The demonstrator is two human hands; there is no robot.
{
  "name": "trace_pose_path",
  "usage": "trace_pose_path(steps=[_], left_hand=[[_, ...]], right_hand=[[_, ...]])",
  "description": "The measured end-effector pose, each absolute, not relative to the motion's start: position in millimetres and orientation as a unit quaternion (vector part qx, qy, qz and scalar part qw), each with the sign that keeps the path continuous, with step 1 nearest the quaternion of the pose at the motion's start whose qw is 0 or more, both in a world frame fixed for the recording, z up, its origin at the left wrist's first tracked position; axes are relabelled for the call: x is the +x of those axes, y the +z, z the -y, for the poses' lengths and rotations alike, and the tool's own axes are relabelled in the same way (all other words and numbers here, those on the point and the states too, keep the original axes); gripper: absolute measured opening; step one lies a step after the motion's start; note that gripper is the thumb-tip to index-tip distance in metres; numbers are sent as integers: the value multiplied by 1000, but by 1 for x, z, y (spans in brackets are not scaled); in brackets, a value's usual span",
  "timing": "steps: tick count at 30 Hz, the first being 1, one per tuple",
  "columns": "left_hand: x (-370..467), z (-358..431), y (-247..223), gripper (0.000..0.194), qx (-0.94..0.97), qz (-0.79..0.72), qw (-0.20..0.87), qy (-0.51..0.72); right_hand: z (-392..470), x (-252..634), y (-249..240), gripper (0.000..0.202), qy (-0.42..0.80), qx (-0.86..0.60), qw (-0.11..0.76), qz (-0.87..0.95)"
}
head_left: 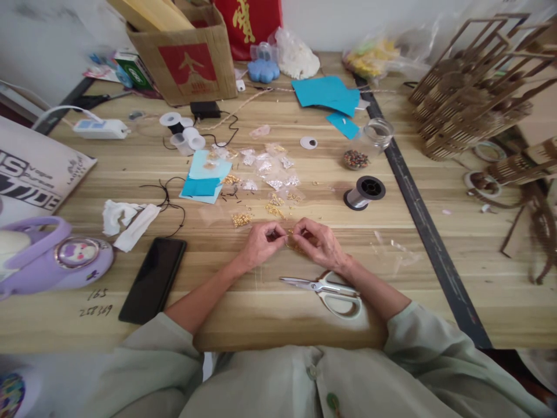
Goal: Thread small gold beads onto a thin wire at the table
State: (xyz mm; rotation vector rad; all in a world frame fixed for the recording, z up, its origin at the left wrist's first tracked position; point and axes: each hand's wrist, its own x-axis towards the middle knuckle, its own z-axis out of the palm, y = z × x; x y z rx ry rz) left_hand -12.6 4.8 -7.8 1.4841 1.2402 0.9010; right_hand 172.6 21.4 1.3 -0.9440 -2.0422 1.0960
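Note:
Both hands meet over the middle of the wooden table, fingertips almost touching. My left hand [261,246] is closed in a pinch on what looks like a thin thread, too fine to see clearly. In a like pinch, my right hand [321,245] grips the same thread, with small gold beads [296,248] showing between and under the fingers. Scissors [335,293] with pale handles lie by my right forearm, blades pointing left. Just beyond the hands sit piles of gold beads [241,219] and more gold pieces [275,211].
A wire spool [364,193] and a jar of dark beads [357,159] stand at right. Small plastic bags [265,164] and blue paper [202,187] lie farther back. At left are a phone [153,280] and a purple bottle [56,261]. Bamboo frames [470,98] crowd the far right.

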Motion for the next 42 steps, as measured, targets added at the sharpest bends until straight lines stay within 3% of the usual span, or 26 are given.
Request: trace_pose_path(steps=[10, 20, 26, 35, 42], left_hand=[[-12, -5, -4, 12, 598, -510, 494, 372], [-14, -5, -2, 15, 601, -500, 514, 354], [-15, -6, -5, 16, 592, -502, 523, 353], [-17, -6, -2, 25, 534, -503, 578, 356], [-18, -4, 5, 26, 486, -487, 616, 383]], right_hand=[[-26, 176, 6, 17, 547, -403, 371, 634], [-42, 191, 9, 21, 443, -473, 420, 636], [-52, 196, -5, 39, 439, -486, 414, 633], [-51, 200, 13, 26, 511, -455, 435, 585], [-48, 202, 26, 32, 549, -423, 390, 606]])
